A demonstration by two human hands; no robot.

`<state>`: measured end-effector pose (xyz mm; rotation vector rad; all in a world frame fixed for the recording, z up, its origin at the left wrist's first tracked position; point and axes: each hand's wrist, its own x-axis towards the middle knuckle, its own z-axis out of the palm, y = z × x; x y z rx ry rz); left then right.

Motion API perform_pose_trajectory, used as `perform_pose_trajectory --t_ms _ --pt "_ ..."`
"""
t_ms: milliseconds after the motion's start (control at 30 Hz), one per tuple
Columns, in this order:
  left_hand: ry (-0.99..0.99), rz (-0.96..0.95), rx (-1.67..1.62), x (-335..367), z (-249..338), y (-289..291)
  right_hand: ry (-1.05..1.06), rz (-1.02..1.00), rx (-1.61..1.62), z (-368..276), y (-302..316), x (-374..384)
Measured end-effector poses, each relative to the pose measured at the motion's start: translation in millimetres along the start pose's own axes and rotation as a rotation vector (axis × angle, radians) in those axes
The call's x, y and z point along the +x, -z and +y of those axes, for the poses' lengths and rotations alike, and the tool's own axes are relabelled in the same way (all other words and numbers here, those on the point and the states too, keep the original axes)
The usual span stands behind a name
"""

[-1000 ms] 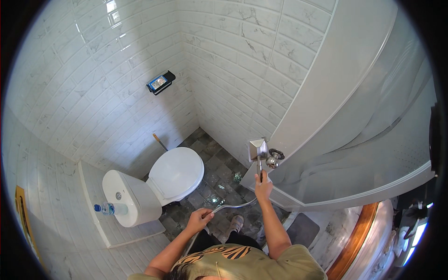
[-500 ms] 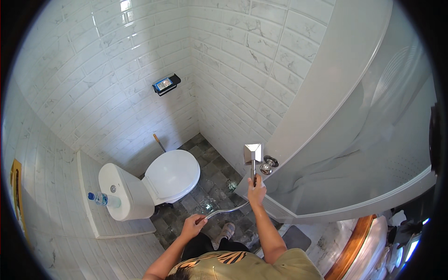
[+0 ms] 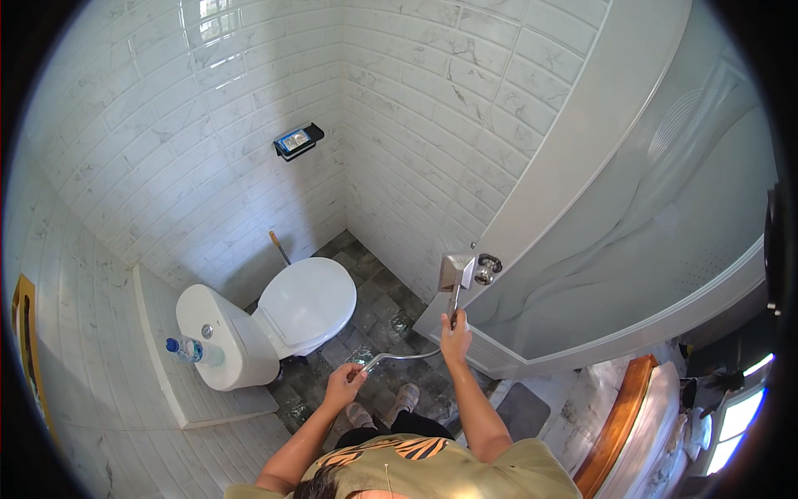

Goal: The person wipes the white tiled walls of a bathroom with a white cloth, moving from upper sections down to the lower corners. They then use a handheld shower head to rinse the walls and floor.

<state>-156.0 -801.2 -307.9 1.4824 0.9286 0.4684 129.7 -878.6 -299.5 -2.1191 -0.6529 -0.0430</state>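
Note:
My right hand [image 3: 455, 342] is wrapped round the handle of a square, silver hand shower [image 3: 456, 272]. The shower's head is raised in front of a door, just left of its round metal knob [image 3: 489, 269]; whether the two touch I cannot tell. From the handle a shiny metal shower hose [image 3: 405, 356] sags across to my left hand [image 3: 346, 385], whose fingers are closed on it. The rest of the hose is hidden below that hand.
A white toilet [image 3: 307, 303] with its lid down stands at left, a plastic bottle [image 3: 199, 351] on its cistern. Behind it leans a wooden-handled brush [image 3: 278, 246]. The door [image 3: 615, 241] with a frosted panel fills the right side. Dark tiled floor [image 3: 378, 303] looks wet.
The view has shifted slightly. The shower head has tilted and moved a little to the right, nearer the knob. Both hands keep their hold.

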Motion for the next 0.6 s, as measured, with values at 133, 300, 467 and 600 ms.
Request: perform_pose_trajectory --t_ms 133,300,467,600 --pt "0.033 -0.015 -0.079 -6.4 -20.8 4.4 -0.027 -0.036 -0.043 5.2 -3.6 -26.7" --pt "0.036 -0.008 -0.052 -14.6 -7.3 6.1 -0.038 -0.045 -0.079 26.1 -11.0 -49.8" --pt "0.031 0.055 -0.045 -15.6 -23.0 3.8 -0.091 -0.101 -0.107 47.2 -16.8 -56.0" --pt "0.007 0.072 -0.101 -14.0 -30.6 -4.9 -0.099 -0.145 -0.082 50.9 -17.4 -38.7"
